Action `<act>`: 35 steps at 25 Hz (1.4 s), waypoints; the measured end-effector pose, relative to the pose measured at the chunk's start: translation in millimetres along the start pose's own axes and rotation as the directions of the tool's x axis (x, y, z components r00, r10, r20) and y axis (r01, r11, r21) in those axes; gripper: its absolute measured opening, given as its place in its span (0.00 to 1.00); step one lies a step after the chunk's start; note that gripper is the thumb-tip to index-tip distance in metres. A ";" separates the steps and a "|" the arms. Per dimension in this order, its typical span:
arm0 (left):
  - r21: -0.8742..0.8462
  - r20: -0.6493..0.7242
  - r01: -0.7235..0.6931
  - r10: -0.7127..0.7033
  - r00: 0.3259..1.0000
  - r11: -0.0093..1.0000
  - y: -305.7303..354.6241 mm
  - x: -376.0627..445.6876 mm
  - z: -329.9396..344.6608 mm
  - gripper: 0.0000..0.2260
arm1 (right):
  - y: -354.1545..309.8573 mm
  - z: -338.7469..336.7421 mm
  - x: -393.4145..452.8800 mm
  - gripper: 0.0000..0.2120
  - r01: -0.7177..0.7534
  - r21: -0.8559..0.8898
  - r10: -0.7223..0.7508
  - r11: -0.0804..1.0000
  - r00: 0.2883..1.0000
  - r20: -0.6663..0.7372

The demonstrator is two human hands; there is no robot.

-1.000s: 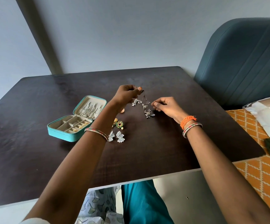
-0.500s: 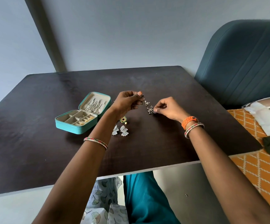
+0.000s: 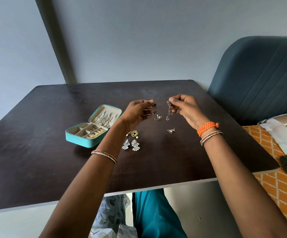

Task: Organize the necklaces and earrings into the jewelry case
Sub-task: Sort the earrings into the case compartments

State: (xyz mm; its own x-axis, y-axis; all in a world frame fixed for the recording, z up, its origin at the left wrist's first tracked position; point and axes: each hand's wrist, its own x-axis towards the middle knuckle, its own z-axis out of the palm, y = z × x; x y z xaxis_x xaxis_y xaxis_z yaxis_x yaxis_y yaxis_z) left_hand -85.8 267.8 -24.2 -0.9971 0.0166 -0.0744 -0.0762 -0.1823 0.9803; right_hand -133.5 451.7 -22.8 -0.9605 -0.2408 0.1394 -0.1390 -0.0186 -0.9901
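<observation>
- A dark table (image 3: 36, 152) is sitting against a plain grey wall, with a blue chair (image 3: 259, 79) standing at 2 o'clock and an orange cloth (image 3: 276, 186) lying at 4 o'clock.
- The left hand (image 3: 135, 112) is pinching the top of a small dangling earring (image 3: 158, 117) between thumb and fingertips, letting its triangle drop hang free, probably so the piece is not snagging.
- The right hand (image 3: 184, 109) is pinching a second silver earring (image 3: 168, 111) in the same way, closed on its upper end, the rest hanging down.
- Both hands are hovering above the table near its middle, close but apart, seemingly so the two pieces are kept separated before stowing; whether they are a matching pair I cannot tell.
- Below the right hand, at 5 o'clock from the hanging pieces, a triangle earring (image 3: 170, 130) is lying flat on the table, waiting its turn.
- At 7 o'clock from the left hand a green-and-gold stud (image 3: 134, 133) is lying, and just nearer the person two silver fan earrings (image 3: 131, 145) are lying side by side, likely paired for easy pickup.
- At 9 o'clock the teal case (image 3: 87, 140) is standing open, lid propped back with chains (image 3: 105, 118) hanging inside it, gold bits in the near compartments, several compartments free.
- The case is sitting within the left hand's reach, so the held pieces are likely heading there.
</observation>
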 end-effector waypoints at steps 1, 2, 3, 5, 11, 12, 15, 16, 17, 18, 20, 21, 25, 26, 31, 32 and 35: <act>-0.014 0.014 -0.007 0.007 1.000 1.000 1.9 -0.6 1.7 0.07 | -2.5 1.1 -1.4 0.05 -0.025 0.049 0.025 0.998 1.000 0.014; -0.015 0.025 -0.011 0.011 1.000 1.000 3.3 -1.6 3.6 0.07 | -4.3 2.4 -3.5 0.05 -0.058 0.093 0.054 0.994 0.998 0.037; -0.012 0.033 -0.008 0.008 0.999 1.000 3.9 -3.3 5.5 0.08 | -5.4 3.7 -6.2 0.05 -0.093 0.129 0.085 0.987 0.994 0.070; -0.011 0.047 0.021 -0.020 0.999 1.000 2.0 -9.7 9.2 0.08 | -6.5 5.4 -13.7 0.05 -0.156 0.178 0.130 0.972 0.980 0.148; -0.065 0.105 0.163 -0.156 0.982 0.984 -17.7 -42.6 15.8 0.07 | -7.6 3.9 -51.2 0.07 -0.237 0.230 0.173 0.944 0.947 0.269; -0.071 0.132 0.197 -0.186 0.974 0.978 -19.6 -49.3 16.8 0.07 | -6.8 4.0 -57.8 0.07 -0.253 0.205 0.190 0.945 0.940 0.284; 0.048 0.224 0.317 -0.320 0.921 0.947 -27.1 -65.0 20.3 0.08 | 2.2 3.2 -74.0 0.06 -0.299 0.087 0.255 0.950 0.908 0.333; 0.127 0.228 0.346 -0.367 0.902 0.930 -30.7 -67.8 21.3 0.07 | 5.3 2.6 -78.6 0.06 -0.322 0.040 0.289 0.946 0.893 0.345; 0.192 0.214 0.368 -0.405 0.889 0.910 -34.7 -69.0 22.1 0.07 | 8.9 1.9 -81.8 0.06 -0.348 0.001 0.325 0.938 0.877 0.353; 0.237 0.184 0.387 -0.432 0.883 0.891 -38.4 -68.4 22.8 0.07 | 12.0 2.0 -84.2 0.05 -0.372 -0.028 0.357 0.928 0.865 0.353; 0.326 0.090 0.396 -0.445 0.891 0.858 -42.3 -66.4 24.6 0.08 | 18.9 2.9 -86.3 0.05 -0.384 -0.094 0.393 0.918 0.860 0.325; 0.414 0.034 0.379 -0.430 0.902 0.828 -43.2 -64.2 24.9 0.09 | 22.6 3.2 -85.9 0.05 -0.354 -0.165 0.388 0.921 0.875 0.290; 0.779 -0.111 0.273 -0.304 0.946 0.565 -45.9 -49.7 20.9 0.14 | 27.6 -1.9 -78.8 0.03 -0.175 -0.628 0.324 0.759 0.937 0.132; 0.807 -0.115 0.250 -0.272 0.955 0.536 -46.1 -45.2 20.2 0.14 | 29.0 -5.2 -75.0 0.03 -0.167 -0.681 0.312 0.713 0.945 0.096; 0.788 -0.143 0.117 -0.005 0.990 0.605 -41.4 -18.8 20.6 0.07 | 45.3 -18.3 -47.5 0.08 -0.207 -0.614 0.145 0.762 0.978 -0.150; 0.785 -0.158 0.084 0.068 0.985 0.614 -41.7 -12.3 21.0 0.06 | 47.8 -17.8 -42.8 0.07 -0.200 -0.617 0.120 0.761 0.978 -0.168; 0.774 -0.223 0.036 0.219 0.950 0.632 -46.0 10.3 20.3 0.04 | 49.3 -12.5 -32.4 0.03 -0.147 -0.682 0.062 0.717 0.987 -0.148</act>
State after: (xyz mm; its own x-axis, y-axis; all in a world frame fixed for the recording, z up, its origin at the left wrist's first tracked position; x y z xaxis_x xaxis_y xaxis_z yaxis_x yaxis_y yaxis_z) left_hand -92.6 296.3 -66.4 -0.9644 -0.2433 0.1032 -0.0820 0.6468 0.7583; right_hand -112.2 470.7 -75.9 -0.9923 -0.0952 0.0788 -0.1228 0.6837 -0.7194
